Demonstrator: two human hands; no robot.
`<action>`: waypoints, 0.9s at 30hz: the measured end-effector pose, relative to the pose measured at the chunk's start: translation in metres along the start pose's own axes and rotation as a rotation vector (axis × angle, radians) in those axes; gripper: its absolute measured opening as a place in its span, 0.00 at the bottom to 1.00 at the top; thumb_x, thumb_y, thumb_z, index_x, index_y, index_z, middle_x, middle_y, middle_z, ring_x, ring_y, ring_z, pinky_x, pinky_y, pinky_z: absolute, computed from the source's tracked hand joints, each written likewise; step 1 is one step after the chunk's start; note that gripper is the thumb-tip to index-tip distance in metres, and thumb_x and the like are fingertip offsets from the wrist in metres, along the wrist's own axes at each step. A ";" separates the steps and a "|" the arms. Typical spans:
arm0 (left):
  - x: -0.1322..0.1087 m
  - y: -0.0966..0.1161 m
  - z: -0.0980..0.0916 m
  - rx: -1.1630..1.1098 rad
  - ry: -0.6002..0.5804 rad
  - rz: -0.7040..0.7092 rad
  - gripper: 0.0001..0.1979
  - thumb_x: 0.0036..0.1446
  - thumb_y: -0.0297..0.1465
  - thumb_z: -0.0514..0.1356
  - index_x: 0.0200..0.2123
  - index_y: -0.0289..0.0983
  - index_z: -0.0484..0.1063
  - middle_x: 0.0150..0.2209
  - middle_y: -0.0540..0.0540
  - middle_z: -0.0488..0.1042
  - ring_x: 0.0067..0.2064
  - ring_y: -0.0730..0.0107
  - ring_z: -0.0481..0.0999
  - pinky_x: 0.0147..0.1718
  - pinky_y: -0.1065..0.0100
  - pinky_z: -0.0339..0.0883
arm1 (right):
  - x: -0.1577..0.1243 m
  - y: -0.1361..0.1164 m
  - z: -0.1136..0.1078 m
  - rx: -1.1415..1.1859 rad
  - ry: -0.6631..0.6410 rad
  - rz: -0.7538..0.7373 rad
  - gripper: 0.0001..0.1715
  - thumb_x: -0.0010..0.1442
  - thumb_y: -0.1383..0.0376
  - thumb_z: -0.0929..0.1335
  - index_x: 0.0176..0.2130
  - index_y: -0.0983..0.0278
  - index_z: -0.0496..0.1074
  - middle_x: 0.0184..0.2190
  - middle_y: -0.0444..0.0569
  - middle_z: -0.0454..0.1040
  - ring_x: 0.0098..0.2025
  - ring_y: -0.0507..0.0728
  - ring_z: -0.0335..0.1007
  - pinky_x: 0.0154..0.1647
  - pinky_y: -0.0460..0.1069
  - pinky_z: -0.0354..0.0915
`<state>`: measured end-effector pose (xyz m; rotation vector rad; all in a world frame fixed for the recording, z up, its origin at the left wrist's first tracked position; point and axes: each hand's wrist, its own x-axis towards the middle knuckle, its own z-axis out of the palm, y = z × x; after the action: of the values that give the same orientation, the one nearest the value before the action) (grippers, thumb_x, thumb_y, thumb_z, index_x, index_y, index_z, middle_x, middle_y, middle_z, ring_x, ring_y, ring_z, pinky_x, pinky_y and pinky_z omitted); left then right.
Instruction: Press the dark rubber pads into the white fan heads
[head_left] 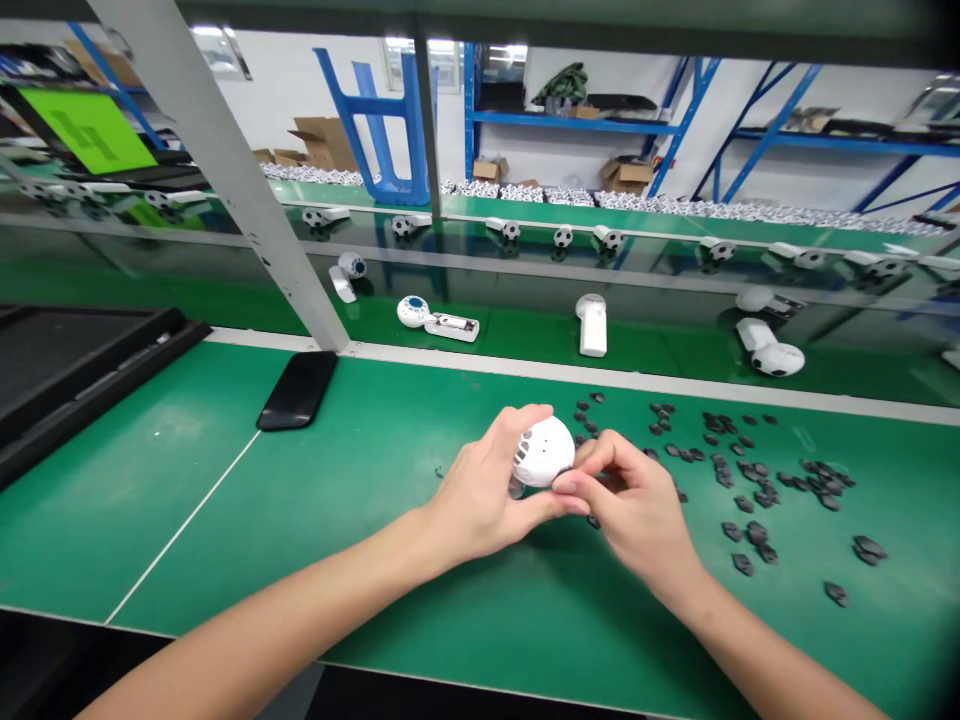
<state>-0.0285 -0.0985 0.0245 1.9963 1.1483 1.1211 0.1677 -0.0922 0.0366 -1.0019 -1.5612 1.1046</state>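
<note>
My left hand [480,490] grips a white plastic ball shell [546,452] with small slotted holes, its fingers curled over the top. My right hand [630,495] comes in from the right, with thumb and fingertips pinched against the shell's lower right edge. Whether those fingertips hide a small piece, I cannot tell. Just behind and to the right of my hands, several black pentagonal patches [750,470] lie scattered on the green work mat [187,480]. A few of them sit close to my right hand.
A black smartphone [297,390] lies on the mat, and a black tray [75,380] stands at the left edge. Behind a grey upright post [255,220], white ball-shaped devices with handles [769,348] stand on a raised green shelf. Blue racks and cardboard boxes stand farther back.
</note>
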 end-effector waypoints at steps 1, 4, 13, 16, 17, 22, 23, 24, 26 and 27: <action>0.001 0.000 -0.001 0.003 -0.014 -0.005 0.41 0.57 0.45 0.72 0.66 0.50 0.54 0.56 0.43 0.70 0.40 0.65 0.78 0.36 0.66 0.73 | 0.001 0.000 -0.001 -0.006 -0.011 -0.009 0.16 0.60 0.60 0.78 0.28 0.60 0.71 0.28 0.43 0.75 0.31 0.54 0.72 0.31 0.48 0.68; 0.001 -0.001 -0.002 0.024 -0.028 0.008 0.41 0.57 0.46 0.72 0.67 0.50 0.54 0.56 0.42 0.70 0.40 0.63 0.77 0.36 0.65 0.73 | 0.001 0.001 -0.005 -0.056 -0.020 -0.043 0.15 0.60 0.61 0.78 0.29 0.59 0.70 0.32 0.45 0.75 0.35 0.56 0.72 0.33 0.50 0.68; 0.005 0.004 -0.003 -0.013 -0.048 -0.006 0.42 0.54 0.46 0.73 0.66 0.48 0.57 0.56 0.42 0.73 0.43 0.60 0.79 0.41 0.63 0.73 | -0.001 0.007 -0.006 -0.163 -0.043 -0.118 0.14 0.62 0.63 0.76 0.35 0.57 0.67 0.33 0.42 0.72 0.35 0.55 0.69 0.33 0.48 0.68; 0.011 0.010 -0.012 -0.081 -0.098 -0.089 0.42 0.53 0.48 0.73 0.65 0.45 0.60 0.48 0.45 0.78 0.40 0.61 0.79 0.39 0.65 0.72 | 0.000 0.007 -0.009 -0.219 -0.087 -0.247 0.09 0.69 0.62 0.70 0.37 0.57 0.66 0.32 0.43 0.70 0.33 0.55 0.68 0.33 0.49 0.67; 0.013 0.011 -0.016 -0.106 -0.107 -0.116 0.40 0.53 0.48 0.72 0.64 0.44 0.62 0.45 0.46 0.78 0.39 0.62 0.79 0.38 0.66 0.71 | 0.002 0.005 -0.013 -0.242 -0.123 -0.278 0.07 0.72 0.61 0.67 0.39 0.57 0.68 0.33 0.44 0.71 0.33 0.55 0.70 0.34 0.50 0.67; 0.019 0.014 -0.029 -0.204 -0.128 -0.126 0.27 0.59 0.45 0.69 0.56 0.40 0.69 0.38 0.49 0.78 0.33 0.68 0.74 0.31 0.70 0.67 | 0.013 -0.020 -0.050 -0.521 -0.538 -0.062 0.14 0.77 0.58 0.60 0.48 0.55 0.74 0.41 0.47 0.80 0.39 0.57 0.77 0.39 0.51 0.69; 0.020 0.014 -0.030 -0.220 -0.137 -0.123 0.26 0.59 0.44 0.69 0.55 0.40 0.70 0.37 0.49 0.77 0.33 0.69 0.74 0.31 0.70 0.66 | 0.015 -0.023 -0.058 -0.593 -0.611 -0.002 0.14 0.76 0.58 0.61 0.47 0.55 0.75 0.40 0.46 0.81 0.39 0.58 0.77 0.38 0.51 0.69; 0.020 0.014 -0.031 -0.240 -0.136 -0.123 0.25 0.58 0.43 0.69 0.54 0.39 0.70 0.37 0.49 0.77 0.33 0.69 0.74 0.31 0.70 0.66 | 0.017 -0.025 -0.065 -0.660 -0.663 0.042 0.13 0.75 0.57 0.62 0.46 0.54 0.76 0.40 0.45 0.81 0.38 0.58 0.77 0.37 0.50 0.69; 0.022 0.013 -0.031 -0.297 -0.100 -0.131 0.23 0.58 0.42 0.70 0.53 0.39 0.71 0.37 0.49 0.77 0.33 0.69 0.74 0.32 0.70 0.67 | 0.019 -0.022 -0.075 -0.769 -0.721 0.094 0.10 0.73 0.58 0.65 0.45 0.53 0.76 0.38 0.44 0.81 0.36 0.58 0.76 0.34 0.50 0.67; 0.023 0.012 -0.031 -0.337 -0.071 -0.138 0.23 0.58 0.42 0.69 0.52 0.39 0.72 0.38 0.48 0.76 0.33 0.69 0.75 0.31 0.70 0.68 | 0.019 -0.020 -0.079 -0.807 -0.733 0.106 0.08 0.72 0.59 0.66 0.45 0.53 0.76 0.37 0.43 0.81 0.35 0.58 0.76 0.32 0.50 0.66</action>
<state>-0.0440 -0.0823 0.0574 1.6601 0.9724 1.0828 0.2381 -0.0643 0.0715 -1.2722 -2.7039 0.9629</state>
